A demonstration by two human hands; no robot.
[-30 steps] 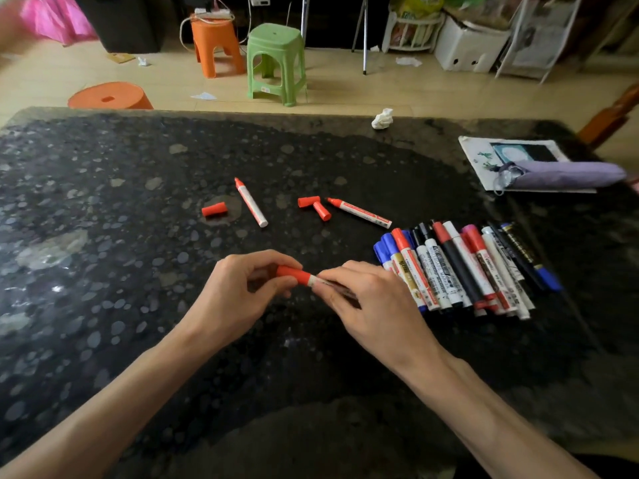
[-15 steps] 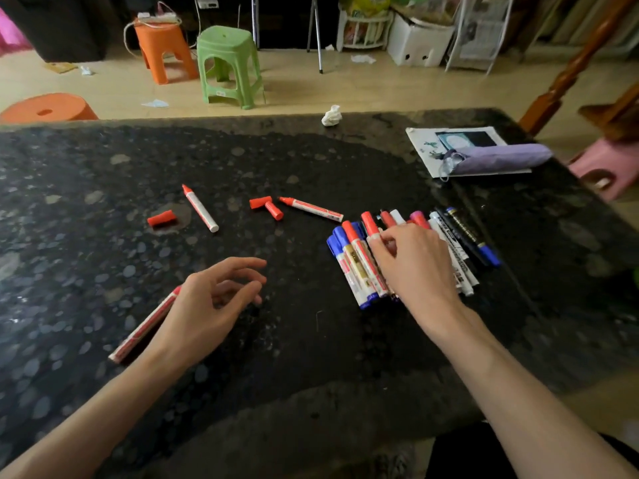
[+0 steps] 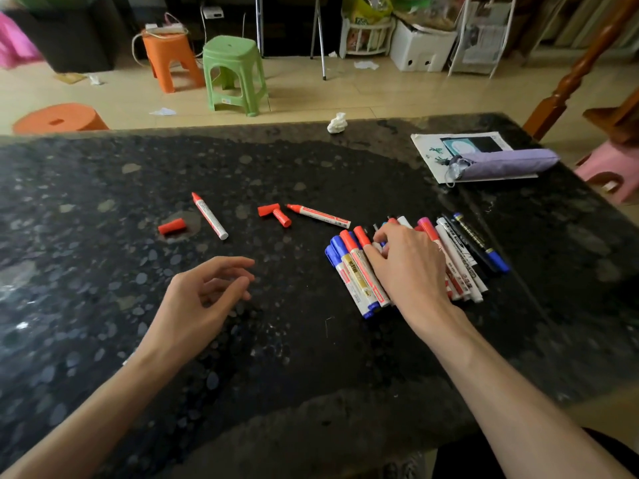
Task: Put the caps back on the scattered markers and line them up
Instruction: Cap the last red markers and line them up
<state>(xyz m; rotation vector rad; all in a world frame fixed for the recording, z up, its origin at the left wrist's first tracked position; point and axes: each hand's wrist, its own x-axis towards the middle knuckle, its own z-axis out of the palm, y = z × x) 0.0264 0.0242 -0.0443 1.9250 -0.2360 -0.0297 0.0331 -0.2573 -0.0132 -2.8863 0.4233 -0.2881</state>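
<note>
— What takes up most of the view?
— A black speckled stone table (image 3: pixel 103 340). On its right half lies a tight row of capped red, blue and black markers (image 3: pixel 356 271), side by side and touching.

— And the hands?
— The right hand (image 3: pixel 408 267) lies palm-down on that row. Its fingers are lightly bent, the tips touch the cap ends, and the thumb is against a red-capped one. The left hand (image 3: pixel 197 305) hovers over bare table, fingers loosely spread and holding nothing.

— What is uncapped?
— Two white-barrelled red markers. One (image 3: pixel 210 216) lies left of centre, the other (image 3: pixel 320 216) just beyond the row.

— The caps?
— A lone red plastic cap (image 3: pixel 172 226) lies beside the left marker. Two more red caps (image 3: pixel 268 210) lie touching between the two markers.
</note>
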